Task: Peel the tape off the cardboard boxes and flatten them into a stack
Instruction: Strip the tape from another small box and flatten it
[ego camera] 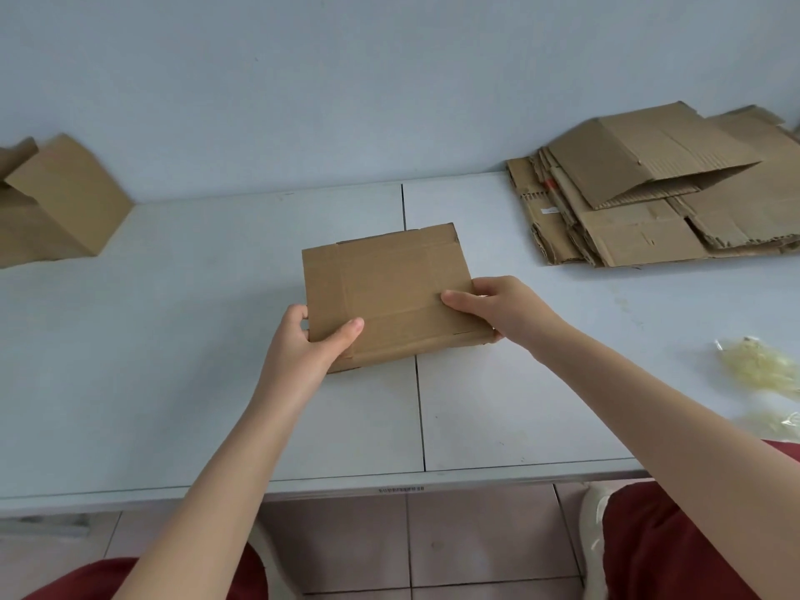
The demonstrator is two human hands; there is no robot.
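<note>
two hands hold one small box (385,292) at the centre of the frame, on or just above the table (173,339); i cannot tell which. the left hand (307,339) grips its near left corner, thumb on top, and the right hand (498,309) pinches its right edge. the box looks closed and not yet flattened, so work on it seems to be only starting. the next move calls for finding a tape end and lifting it with a fingernail. pale smooth bands, perhaps tape, cross its matte brown top. ragged flattened sheets lie in a stack (649,210) at upper right. standing boxes (56,201) wait at far left, and crumpled clear tape (757,365) sits at the right edge.
</note>
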